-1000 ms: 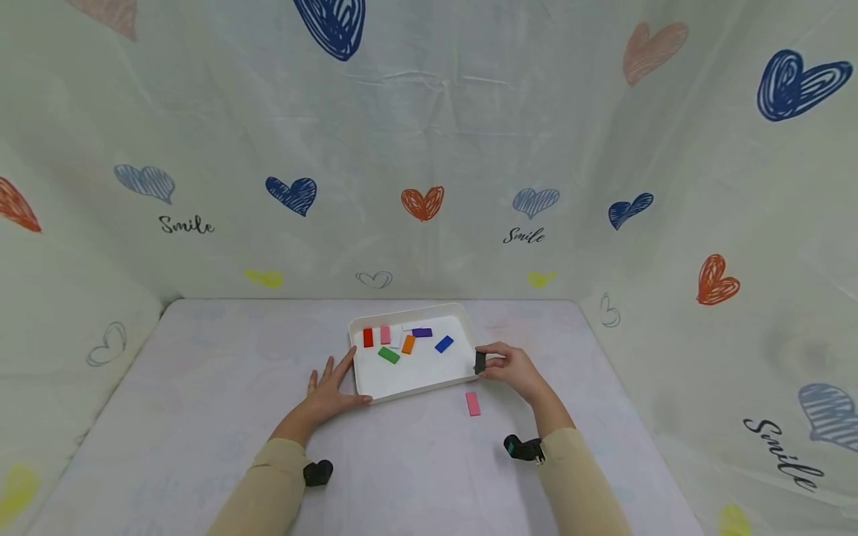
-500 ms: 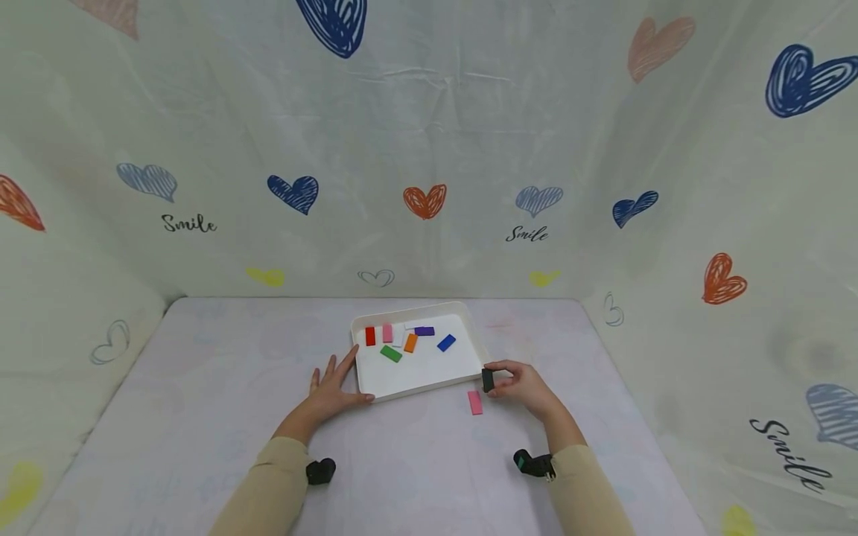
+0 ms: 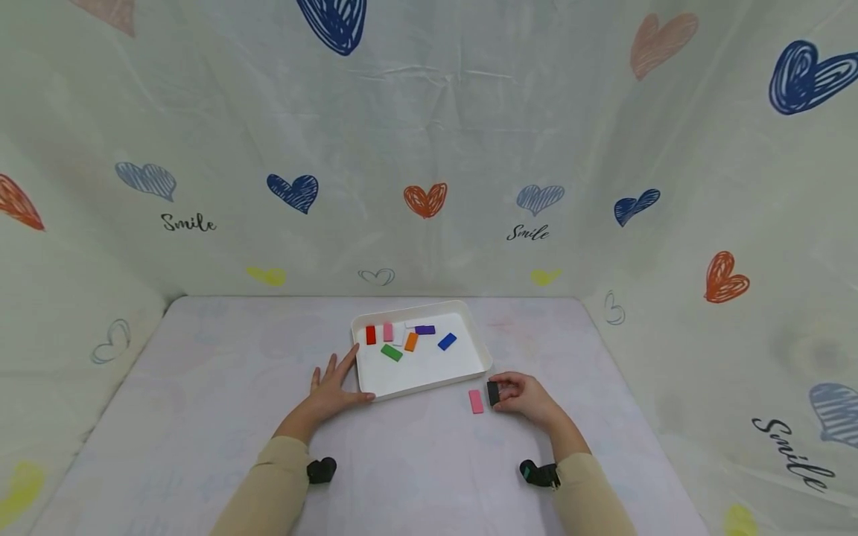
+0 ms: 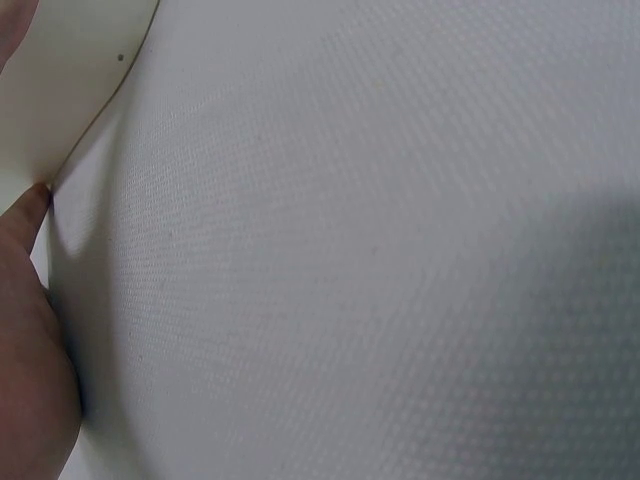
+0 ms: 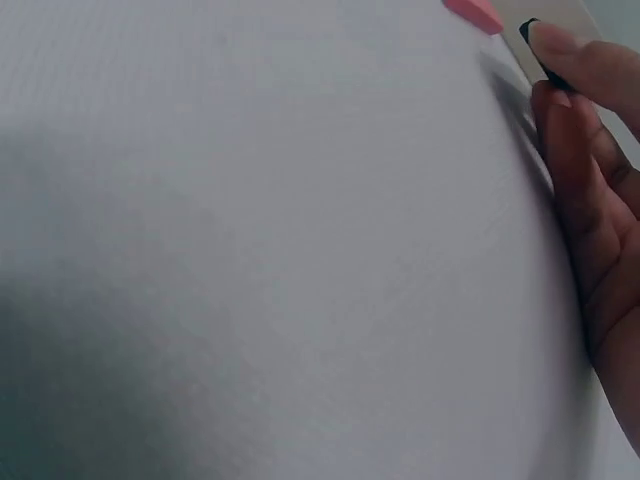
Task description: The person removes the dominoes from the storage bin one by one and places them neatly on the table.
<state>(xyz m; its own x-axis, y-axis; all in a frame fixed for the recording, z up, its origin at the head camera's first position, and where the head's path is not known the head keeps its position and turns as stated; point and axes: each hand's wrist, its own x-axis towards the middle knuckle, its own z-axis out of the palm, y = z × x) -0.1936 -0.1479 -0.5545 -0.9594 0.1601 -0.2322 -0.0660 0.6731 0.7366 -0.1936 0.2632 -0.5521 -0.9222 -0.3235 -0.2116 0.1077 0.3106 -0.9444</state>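
"Black block [image 3: 493, 393] has slid away from the tray's [image 3: 415, 378] near right corner, to just outside it."

"Held?"

"Pinched between the right hand's [image 3: 527, 397] thumb and fingers."

"And the left hand [image 3: 325, 400]?"

"Fingers spread, touching the tray's left end. One pink block [image 3: 476, 402] lies before the tray."

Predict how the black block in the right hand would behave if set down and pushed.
The black block is probably stiff, as its edges look straight. Small beside the right hand, it is likely light. Flat-sided, it would probably slide rather than roll.
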